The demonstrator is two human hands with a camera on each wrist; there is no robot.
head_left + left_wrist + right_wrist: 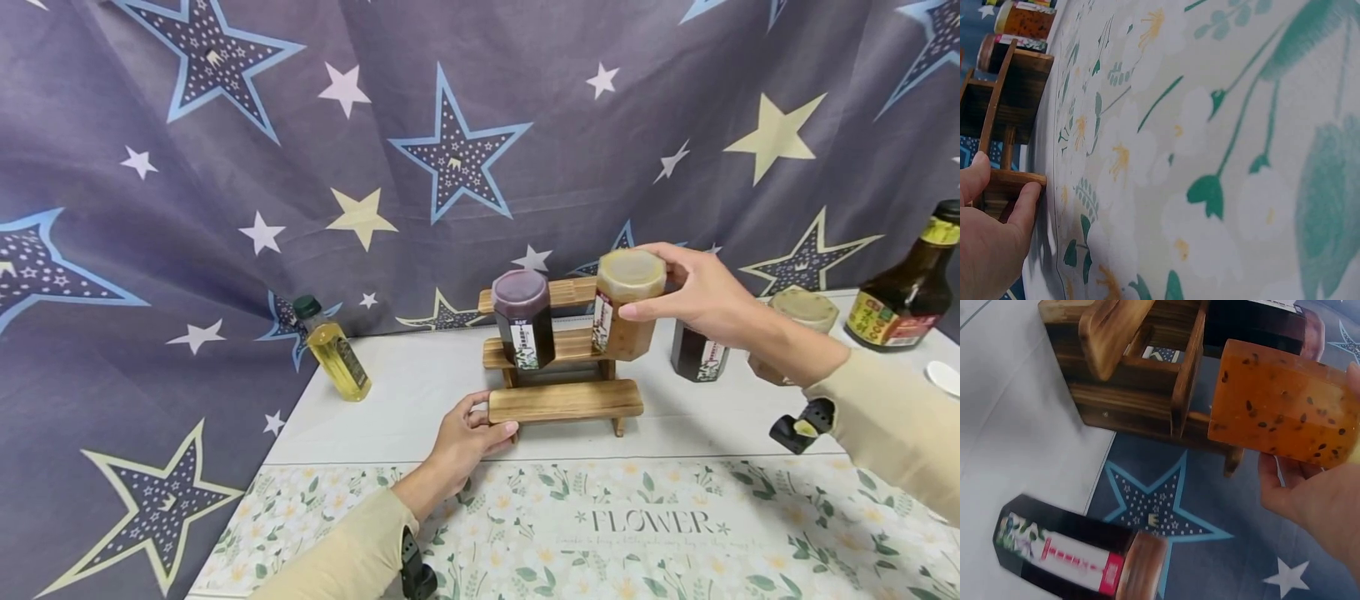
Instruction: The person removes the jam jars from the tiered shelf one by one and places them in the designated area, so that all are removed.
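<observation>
A small wooden three-tier rack [566, 400] stands on the table. My left hand [467, 437] holds the left end of its lowest step, thumb in front, as the left wrist view [997, 234] also shows. My right hand [708, 296] grips an orange jar with dark seeds [1282, 403] near its yellowish lid. In the head view the orange jar [633, 325] is upright at the right end of the middle step; whether it touches the step I cannot tell. A dark jar with a purple lid [522, 321] sits on the middle step at the left.
Right of the rack stand another dark jar [699, 354], a seeded jar with a pale lid [804, 312] and a brown sauce bottle [903, 283]. An oil bottle [333, 350] is at the left. A star-patterned cloth [465, 150] hangs behind; a floral mat [600, 525] covers the front.
</observation>
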